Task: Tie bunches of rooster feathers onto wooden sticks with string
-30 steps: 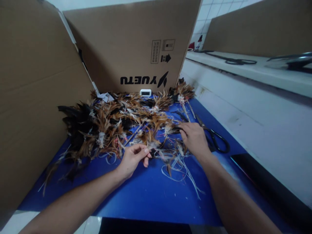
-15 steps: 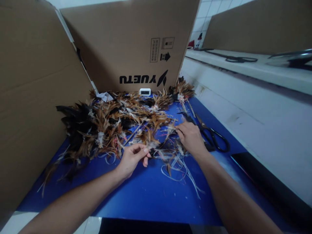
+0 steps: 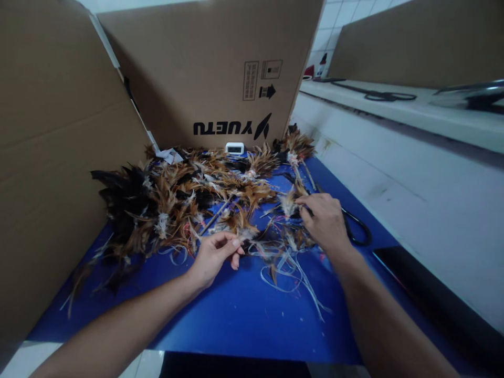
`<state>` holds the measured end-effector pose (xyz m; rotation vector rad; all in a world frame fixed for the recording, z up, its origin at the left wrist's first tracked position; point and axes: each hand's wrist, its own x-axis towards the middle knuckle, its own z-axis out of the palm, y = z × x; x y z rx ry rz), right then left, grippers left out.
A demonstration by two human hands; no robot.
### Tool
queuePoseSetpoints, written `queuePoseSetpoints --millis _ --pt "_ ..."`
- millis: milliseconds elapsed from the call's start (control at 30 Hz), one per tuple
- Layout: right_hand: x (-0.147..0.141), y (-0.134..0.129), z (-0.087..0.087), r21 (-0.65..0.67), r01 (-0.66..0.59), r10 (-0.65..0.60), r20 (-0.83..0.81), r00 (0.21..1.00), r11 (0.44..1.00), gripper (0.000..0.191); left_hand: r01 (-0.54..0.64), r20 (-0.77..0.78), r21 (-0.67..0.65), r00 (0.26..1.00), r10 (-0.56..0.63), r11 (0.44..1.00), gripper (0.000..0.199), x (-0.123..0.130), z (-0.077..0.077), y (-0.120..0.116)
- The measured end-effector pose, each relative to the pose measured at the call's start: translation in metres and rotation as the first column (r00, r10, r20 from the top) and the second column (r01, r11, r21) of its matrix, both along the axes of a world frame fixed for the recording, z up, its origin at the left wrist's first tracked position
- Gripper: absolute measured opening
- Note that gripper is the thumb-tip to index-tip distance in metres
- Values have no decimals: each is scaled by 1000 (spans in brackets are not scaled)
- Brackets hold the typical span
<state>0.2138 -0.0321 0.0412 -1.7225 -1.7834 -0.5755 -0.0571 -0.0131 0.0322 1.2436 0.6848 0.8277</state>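
Observation:
My left hand (image 3: 220,257) is closed, thumb and forefinger pinched at the pale, downy base of a small bunch of brown feathers (image 3: 240,220). My right hand (image 3: 325,218) has its fingers bent together over the right side of the table. Its fingertips meet a whitish feather tuft (image 3: 289,203); whether they grip it is hidden. Partly behind this hand lies a pair of black-handled scissors (image 3: 365,231). Between the two hands, loose feathers (image 3: 299,239) and pale, thin strips (image 3: 301,278) are strewn on the blue tabletop (image 3: 244,315).
A large heap of brown and black feather bunches (image 3: 169,194) covers the back left. Cardboard panels (image 3: 177,68) stand behind and at the left. A small white digital device (image 3: 235,148) sits at the back. A long dark object (image 3: 425,289) lies along the right edge, beside a pale wall.
My right hand has moved right and slightly toward me, covering more of the scissors and uncovering the whitish tuft. My left hand stays where it was.

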Motion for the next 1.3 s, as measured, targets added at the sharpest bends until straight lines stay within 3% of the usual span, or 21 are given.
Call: queuePoseSetpoints --millis 233,367,567,700,900,1067,1167,1300 --pt "11 -2 -3 -151 59 -52 48 997 987 17 -5 7 -11 1000 5 1000 20 0 0 -1" --pt "13 -4 -5 -227 88 -70 87 994 970 29 3 11 -5 1000 -3 1000 20 0 -1 -1" --pt "-7 1 -6 -161 -81 100 115 988 984 38 3 7 0 1000 -3 1000 20 0 -1 -1" --pt "-27 9 -14 -243 -154 193 147 970 958 37 2 -3 1 1000 -2 1000 20 1 0 -1" --pt "-30 15 -21 -357 -111 182 173 968 927 31 2 -11 -3 1000 -2 1000 20 1 0 0" --pt "-17 12 -16 -316 -60 115 159 981 947 21 -6 -14 -4 1000 6 1000 21 1 1 -1" --pt "-13 8 -14 -276 -131 162 94 982 952 23 -12 -14 -6 1000 12 1000 22 1 2 -2" --pt "-19 5 -12 -295 -262 282 27 959 919 22 -6 -20 -2 1000 6 1000 23 1 2 -2"
